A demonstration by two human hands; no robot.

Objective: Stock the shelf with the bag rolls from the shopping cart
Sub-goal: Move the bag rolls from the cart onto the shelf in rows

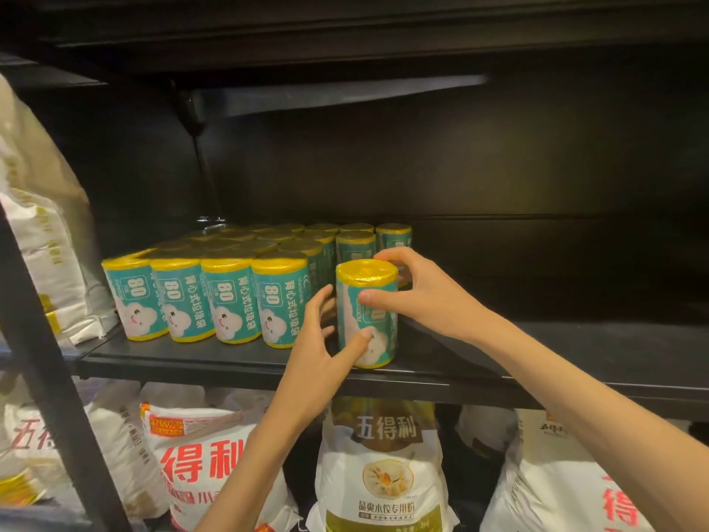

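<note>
I see both hands gripping the upright teal-and-yellow plastic bag roll point(366, 312) on the black metal shelf point(245, 364): left hand point(318, 339) low, right hand point(418, 291) high.

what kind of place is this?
Most likely a shop aisle or stockroom: a black metal shelf holds neat rows of identical bag rolls, branded flour sacks fill the tier below, and both hands set one more roll at the front.

A black shelf point(238, 362) carries a block of upright teal-and-yellow bag rolls point(215, 297) packed in touching rows from its front edge back toward 12 o'clock. One more roll point(374, 286) stands upright at 3 o'clock of the front row, just beside it. A white sack point(50, 240) sits at the 9 o'clock end.
</note>
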